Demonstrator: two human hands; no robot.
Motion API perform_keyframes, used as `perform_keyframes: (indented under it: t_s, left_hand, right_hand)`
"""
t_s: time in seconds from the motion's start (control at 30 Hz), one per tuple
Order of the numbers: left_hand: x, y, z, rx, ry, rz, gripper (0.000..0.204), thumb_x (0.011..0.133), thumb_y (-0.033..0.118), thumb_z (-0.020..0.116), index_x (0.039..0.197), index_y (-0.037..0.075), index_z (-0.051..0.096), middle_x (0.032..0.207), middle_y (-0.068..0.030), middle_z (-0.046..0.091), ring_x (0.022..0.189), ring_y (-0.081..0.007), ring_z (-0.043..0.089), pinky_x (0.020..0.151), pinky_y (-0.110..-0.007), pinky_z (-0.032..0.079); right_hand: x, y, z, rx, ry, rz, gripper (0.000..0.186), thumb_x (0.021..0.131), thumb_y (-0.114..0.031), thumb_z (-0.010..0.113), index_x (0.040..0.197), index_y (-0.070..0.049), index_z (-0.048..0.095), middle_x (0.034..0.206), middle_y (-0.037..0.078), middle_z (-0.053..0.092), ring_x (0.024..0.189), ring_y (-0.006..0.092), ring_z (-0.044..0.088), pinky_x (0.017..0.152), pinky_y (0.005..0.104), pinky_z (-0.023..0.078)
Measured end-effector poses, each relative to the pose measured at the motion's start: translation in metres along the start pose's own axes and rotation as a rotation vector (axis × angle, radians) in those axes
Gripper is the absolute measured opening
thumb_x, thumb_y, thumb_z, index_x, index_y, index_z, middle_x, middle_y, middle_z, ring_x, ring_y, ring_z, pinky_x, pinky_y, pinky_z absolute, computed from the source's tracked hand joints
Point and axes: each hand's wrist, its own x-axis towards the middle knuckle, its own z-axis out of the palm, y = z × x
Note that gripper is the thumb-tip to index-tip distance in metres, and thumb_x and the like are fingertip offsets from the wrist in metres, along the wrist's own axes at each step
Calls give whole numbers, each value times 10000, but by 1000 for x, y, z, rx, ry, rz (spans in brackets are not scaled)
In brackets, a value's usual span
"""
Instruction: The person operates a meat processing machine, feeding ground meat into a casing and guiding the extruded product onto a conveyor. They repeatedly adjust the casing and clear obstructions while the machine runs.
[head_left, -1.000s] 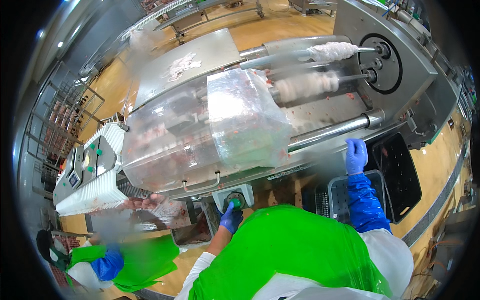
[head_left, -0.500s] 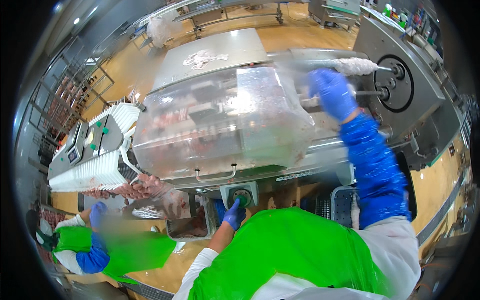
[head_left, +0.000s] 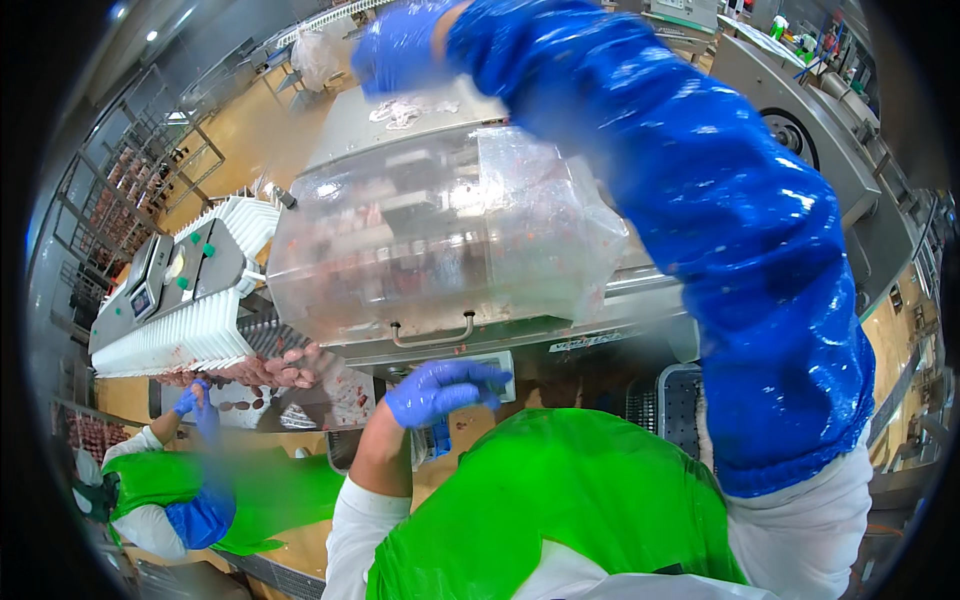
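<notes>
My left hand, in a purple-blue glove, is in front of a small control box on the machine's front, its fingers stretched out to the right. My raised right hand, gloved and blurred, hangs above the machine's steel top plate. A crumpled whitish casing lies on that plate just below it. I cannot make out the right fingers. The right arm's blue sleeve hides the rods at the machine's right end. A clear cover with a bent handle encloses the middle.
Left of the cover, a conveyor with white hangers stands above pinkish sausage links. A co-worker in a green apron is at the lower left, hands by the links. Below the machine sits a grey basket. Racks line the left.
My right hand has swung from the rods at the right to above the top plate. My left hand has come off the green button and risen. The co-worker's hands are now near the links.
</notes>
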Motion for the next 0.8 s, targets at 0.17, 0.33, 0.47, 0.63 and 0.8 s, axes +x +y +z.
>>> perform_keyframes:
  t_s: [0.17,0.33,0.47,0.63,0.8]
  left_hand:
    - [26,26,-14,0,103,-166,331,952,204,600,1199,-17,605,1129,-93,668,1002,-169,643,897,-319,497]
    - [25,-13,6,85,1,-278,294,939,188,599,1170,7,624,1075,-74,676,934,-142,641,843,-304,517]
    - [23,2,19,204,310,-33,262,900,121,627,1133,1,644,1036,-94,696,907,-149,651,758,-292,523]
    - [31,64,-2,1109,815,385,377,783,69,698,1158,46,661,1157,-168,649,1120,-317,595,918,-403,468]
    - [74,93,-37,1539,862,400,492,767,147,728,1247,105,627,1284,-173,579,1303,-389,451,1036,-482,379]
  right_hand:
    - [-8,-3,-42,-174,129,17,296,784,-281,572,865,-35,715,924,197,691,863,361,674,791,440,531]
    - [-74,32,-90,-235,394,-9,291,843,-281,551,911,-49,713,889,187,685,842,345,663,773,429,527]
    - [-161,47,-77,-100,630,41,277,895,-252,537,956,-39,703,858,153,680,795,292,671,759,434,523]
    - [-284,27,3,234,850,372,188,941,-67,516,944,-31,701,914,57,667,803,136,609,756,284,488]
    - [-356,-7,166,985,837,1040,232,962,-137,508,1016,-74,725,782,-46,582,683,28,451,632,191,376]
